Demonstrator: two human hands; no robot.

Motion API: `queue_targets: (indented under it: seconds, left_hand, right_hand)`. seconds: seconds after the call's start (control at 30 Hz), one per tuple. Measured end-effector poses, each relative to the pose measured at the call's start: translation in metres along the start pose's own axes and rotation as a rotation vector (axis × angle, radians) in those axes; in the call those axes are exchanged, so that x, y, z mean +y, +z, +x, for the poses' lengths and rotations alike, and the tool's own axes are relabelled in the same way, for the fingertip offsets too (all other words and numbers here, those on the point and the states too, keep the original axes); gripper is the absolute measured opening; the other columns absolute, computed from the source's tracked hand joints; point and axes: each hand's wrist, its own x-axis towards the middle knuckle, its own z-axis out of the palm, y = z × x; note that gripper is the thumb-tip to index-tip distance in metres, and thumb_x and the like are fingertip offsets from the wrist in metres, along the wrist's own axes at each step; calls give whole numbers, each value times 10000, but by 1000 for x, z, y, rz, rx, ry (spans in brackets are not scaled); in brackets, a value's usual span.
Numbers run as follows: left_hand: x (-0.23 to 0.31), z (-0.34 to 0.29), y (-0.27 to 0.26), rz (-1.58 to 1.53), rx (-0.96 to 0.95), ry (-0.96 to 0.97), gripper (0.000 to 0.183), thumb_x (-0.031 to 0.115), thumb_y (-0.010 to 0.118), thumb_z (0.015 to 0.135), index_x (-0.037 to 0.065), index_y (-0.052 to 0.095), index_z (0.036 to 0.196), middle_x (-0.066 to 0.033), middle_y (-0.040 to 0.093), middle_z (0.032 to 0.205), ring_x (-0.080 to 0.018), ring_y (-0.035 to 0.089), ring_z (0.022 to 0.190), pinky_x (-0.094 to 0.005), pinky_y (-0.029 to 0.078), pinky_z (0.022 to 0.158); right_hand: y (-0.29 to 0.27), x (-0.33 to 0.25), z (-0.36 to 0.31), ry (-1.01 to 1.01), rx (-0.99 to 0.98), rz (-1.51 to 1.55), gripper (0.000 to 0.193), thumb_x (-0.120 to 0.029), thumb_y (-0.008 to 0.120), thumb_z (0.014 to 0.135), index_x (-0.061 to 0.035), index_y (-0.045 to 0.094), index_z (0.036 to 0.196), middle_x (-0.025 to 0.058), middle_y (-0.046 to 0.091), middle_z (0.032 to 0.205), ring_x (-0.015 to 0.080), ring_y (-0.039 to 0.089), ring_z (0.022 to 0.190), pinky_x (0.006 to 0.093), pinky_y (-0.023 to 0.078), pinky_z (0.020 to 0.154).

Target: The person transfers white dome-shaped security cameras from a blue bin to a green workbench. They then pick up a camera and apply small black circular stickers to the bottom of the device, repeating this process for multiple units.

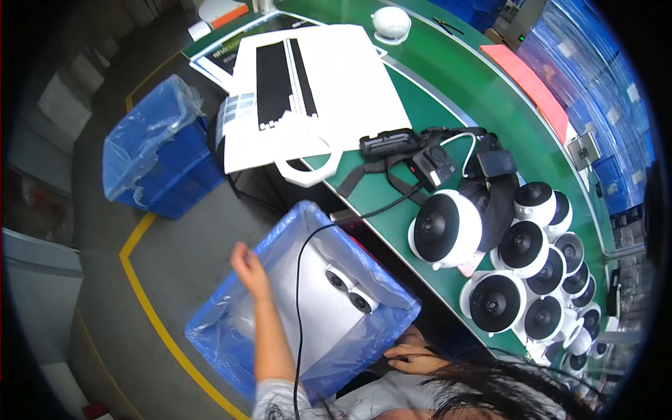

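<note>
Fingers of the left hand (250,271) loosely bent, nothing visible in them; the hand is over the left side of a bin with a blue plastic liner (213,332), contact with the rim not determinable. Right hand (420,360) is beside the bin's near right corner, fingers directed leftward; whether they grasp anything cannot be told. Inside the bin, two small white units with black round faces (361,302) lie side by side on a white surface (311,308), right of centre. A black cable (300,308) crosses above the bin. To the right, a green table (381,227) bears a cluster of white round housings with black discs (495,302) and, farther along, black strapped gear (434,166). Beyond: a white octagonal ring (332,166) overlapping a large white board (350,84). Far left, a second blue bin (175,171) stands on the grey floor (189,259).
</note>
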Motion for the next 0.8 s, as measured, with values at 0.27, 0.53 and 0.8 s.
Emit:
queue_targets:
  seconds: [0.27,0.53,0.8]
  left_hand:
    - [71,210,50,-224,-469,-616,684,479,530,815,33,326,1293,-187,477,1169,-256,570,931,-364,471,731]
    - [98,177,99,-528,-223,-503,165,176,510,868,31,485,943,-50,530,636,-94,438,411,-211,356,360]
    - [133,163,153,-529,-17,-515,192,166,473,877,10,456,987,-81,537,687,-113,460,434,-224,383,375]
  right_hand:
    - [-22,-7,-17,180,85,294,321,-186,601,821,-15,545,1086,91,594,997,137,573,901,249,450,786]
    - [-7,56,-17,172,135,480,312,-179,575,835,6,535,1082,116,579,1013,155,561,951,266,440,834]
    - [-48,5,-24,216,157,301,294,-181,573,829,-13,548,1069,133,571,979,177,572,913,273,452,812]
